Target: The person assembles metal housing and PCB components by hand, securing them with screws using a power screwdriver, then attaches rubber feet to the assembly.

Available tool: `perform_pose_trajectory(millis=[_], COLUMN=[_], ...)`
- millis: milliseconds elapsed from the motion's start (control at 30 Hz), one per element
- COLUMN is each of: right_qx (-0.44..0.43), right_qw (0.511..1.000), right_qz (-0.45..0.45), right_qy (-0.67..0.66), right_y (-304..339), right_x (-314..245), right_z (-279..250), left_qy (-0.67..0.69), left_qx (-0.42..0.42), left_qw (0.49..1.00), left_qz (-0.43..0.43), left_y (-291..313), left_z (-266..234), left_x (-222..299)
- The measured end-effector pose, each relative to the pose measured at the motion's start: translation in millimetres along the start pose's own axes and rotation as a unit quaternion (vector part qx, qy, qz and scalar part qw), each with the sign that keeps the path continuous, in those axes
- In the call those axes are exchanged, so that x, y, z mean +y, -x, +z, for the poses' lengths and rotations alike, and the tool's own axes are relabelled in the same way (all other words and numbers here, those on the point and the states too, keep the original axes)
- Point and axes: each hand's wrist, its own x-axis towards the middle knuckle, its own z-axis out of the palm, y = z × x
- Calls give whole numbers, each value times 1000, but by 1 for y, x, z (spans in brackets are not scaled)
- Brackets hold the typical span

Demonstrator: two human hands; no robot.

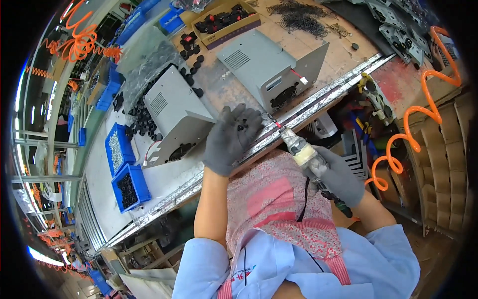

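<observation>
Palm up in a grey glove, my left hand (232,138) cradles several small black screws (242,124) in its cupped palm, at the table's front edge. My right hand (343,177), also gloved, is wrapped round a power screwdriver (307,155) with tape on its body. Its thin bit points up and left, near the lower edge of a grey sheet-metal housing (264,62) with a black fan (284,97) and a red-and-white lead. A second grey housing (174,112), also with a fan, stands left of my left hand.
Left on the table are blue bins of silver screws (115,151) and black screws (128,193), and piled black knob-like parts (144,119). Further back are a cardboard box (226,25) and wire fan guards (301,20). An orange coiled hose (406,137) hangs at right.
</observation>
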Motion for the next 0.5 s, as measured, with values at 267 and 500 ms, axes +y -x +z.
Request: perform_pose_trajectory(millis=[267,500], right_qx=[-30,-16], right_qw=[998,998], right_qz=[-41,-42], right_qy=[29,42], right_y=[-4,-4], right_x=[1,5], right_z=[11,12], left_qy=[28,-98], left_qx=[-48,-43], left_qw=[998,994], left_qz=[-32,16], left_y=[10,10], left_z=[-7,-10], left_x=[-6,-17])
